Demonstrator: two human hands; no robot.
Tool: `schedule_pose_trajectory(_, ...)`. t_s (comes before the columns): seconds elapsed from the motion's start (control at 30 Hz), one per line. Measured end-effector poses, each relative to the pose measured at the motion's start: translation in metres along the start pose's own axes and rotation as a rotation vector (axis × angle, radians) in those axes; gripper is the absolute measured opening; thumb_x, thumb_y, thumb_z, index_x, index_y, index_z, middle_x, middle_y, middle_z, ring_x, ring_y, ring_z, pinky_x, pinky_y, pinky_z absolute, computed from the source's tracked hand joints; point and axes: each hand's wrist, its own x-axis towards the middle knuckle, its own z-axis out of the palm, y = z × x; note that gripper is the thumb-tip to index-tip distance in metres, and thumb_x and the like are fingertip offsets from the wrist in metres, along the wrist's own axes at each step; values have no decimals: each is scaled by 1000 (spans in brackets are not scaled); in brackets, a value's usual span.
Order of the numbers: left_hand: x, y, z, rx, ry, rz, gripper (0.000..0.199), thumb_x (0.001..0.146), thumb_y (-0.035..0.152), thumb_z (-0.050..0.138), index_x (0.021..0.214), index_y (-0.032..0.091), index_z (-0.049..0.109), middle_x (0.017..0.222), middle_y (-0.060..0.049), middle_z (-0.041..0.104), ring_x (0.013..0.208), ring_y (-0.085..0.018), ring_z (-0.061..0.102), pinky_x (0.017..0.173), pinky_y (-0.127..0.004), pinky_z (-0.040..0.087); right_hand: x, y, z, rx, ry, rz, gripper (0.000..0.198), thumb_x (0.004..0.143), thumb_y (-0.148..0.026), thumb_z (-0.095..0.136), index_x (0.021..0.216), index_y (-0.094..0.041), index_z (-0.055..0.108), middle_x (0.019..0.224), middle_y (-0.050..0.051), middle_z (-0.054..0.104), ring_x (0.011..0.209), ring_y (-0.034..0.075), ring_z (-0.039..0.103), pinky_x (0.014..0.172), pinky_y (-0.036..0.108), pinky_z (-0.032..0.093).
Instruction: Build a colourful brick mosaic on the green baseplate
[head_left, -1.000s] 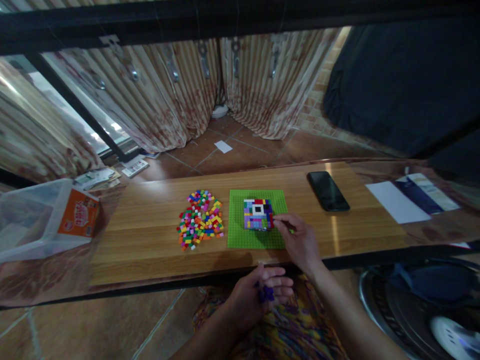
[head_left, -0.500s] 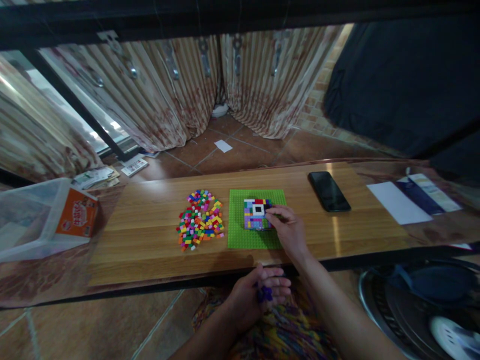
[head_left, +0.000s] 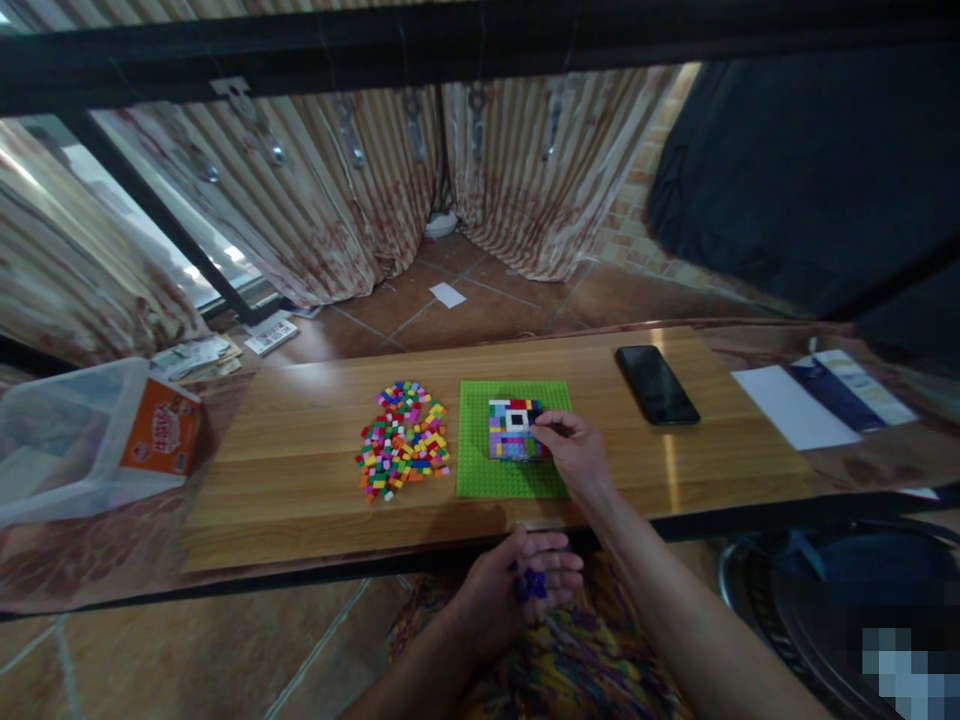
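A green studded baseplate [head_left: 472, 475] lies on the wooden table, and a low block of many-coloured toy bricks [head_left: 506, 440] sits on it. On top of that block is a white square frame with a dark middle. My right hand [head_left: 576, 450] is at the block's right side, thumb and fingertips pinched together; whatever they grip is hidden. Below the table's front edge my left hand [head_left: 517, 585] is palm up with fingers stretched out. Several small purple bricks [head_left: 534, 584] rest in its palm.
Left of the baseplate lies a pile of loose coloured bricks [head_left: 405, 440]. A black phone [head_left: 657, 385] lies at the table's right. White paper [head_left: 795, 405] is beyond it, and a clear plastic box [head_left: 67, 430] with an orange label stands far left. A stool [head_left: 780, 600] is at lower right.
The view has shifted very slightly. My right hand stays at the block's right side, and my left hand still carries the purple bricks.
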Motion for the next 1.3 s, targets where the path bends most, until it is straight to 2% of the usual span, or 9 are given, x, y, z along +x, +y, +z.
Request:
schedule_pose_trajectory(0.13, -2, 6, 2, -19, -11, 28, 50, 94, 44, 40, 115, 4, 63, 109, -18, 68, 95, -23, 64, 92, -35, 42, -2, 0, -6, -26, -29, -43, 21, 63, -35, 75, 73, -19, 68, 78, 2, 66, 70, 15, 58, 67, 30, 46)
schedule_pose_trajectory(0.3, -3, 20, 6, -109, -32, 133, 52, 94, 46, 38, 117, 6, 61, 125, -19, 60, 116, -27, 57, 104, -38, 36, -25, -14, -20, -154, -33, -201, 15, 76, -36, 68, 82, -22, 71, 94, 5, 66, 93, 20, 60, 78, 34, 48)
schedule_pose_trajectory(0.5, -2, 35, 13, -160, -78, 209, 50, 96, 43, 32, 120, 8, 60, 119, -16, 63, 116, -24, 56, 103, -37, 38, -74, -36, -39, -471, -457, -326, 17, 88, -26, 56, 94, -27, 71, 112, 5, 61, 106, 21, 57, 90, 38, 47)
schedule_pose_trajectory(0.63, -2, 38, 16, -177, -132, 182, 49, 97, 41, 31, 121, 9, 58, 113, -13, 65, 105, -19, 60, 94, -30, 43, -90, -41, -43, -687, -596, -466, 21, 90, -22, 54, 103, -27, 69, 121, 6, 58, 115, 24, 51, 97, 43, 44)
schedule_pose_trajectory(0.83, -1, 36, 18, -174, -118, 188, 43, 97, 39, 33, 116, 11, 60, 111, -11, 65, 101, -17, 60, 92, -27, 43, -92, -41, -35, -822, -624, -525, 21, 89, -20, 53, 101, -25, 70, 123, 6, 59, 109, 25, 52, 91, 44, 45)
schedule_pose_trajectory(1.0, 0, 31, 18, -109, -69, 225, 40, 97, 36, 34, 113, 12, 62, 99, -9, 66, 95, -18, 60, 95, -31, 42, -91, -39, -33, -794, -629, -538, 20, 89, -18, 52, 93, -25, 70, 118, 6, 62, 105, 24, 54, 89, 43, 45)
schedule_pose_trajectory(1.1, 0, 32, 19, -129, -71, 221, 40, 97, 36, 33, 108, 13, 64, 92, -7, 64, 85, -15, 60, 86, -28, 45, -92, -38, -34, -748, -634, -522, 19, 90, -18, 51, 93, -25, 68, 116, 6, 62, 106, 24, 54, 89, 43, 46)
schedule_pose_trajectory(1.2, -1, 34, 22, -132, -24, 214, 39, 97, 36, 35, 106, 11, 64, 97, -9, 63, 83, -14, 60, 81, -26, 46, -89, -37, -37, -661, -574, -478, 18, 91, -20, 50, 92, -24, 67, 108, 6, 64, 102, 23, 56, 87, 41, 47)
schedule_pose_trajectory(1.3, -2, 34, 23, -36, 106, 192, 37, 95, 37, 42, 104, 9, 64, 98, -11, 64, 82, -15, 61, 73, -25, 48, -79, -35, -41, -586, -419, -386, 16, 92, -25, 49, 93, -24, 65, 96, 6, 66, 94, 22, 59, 83, 39, 48)
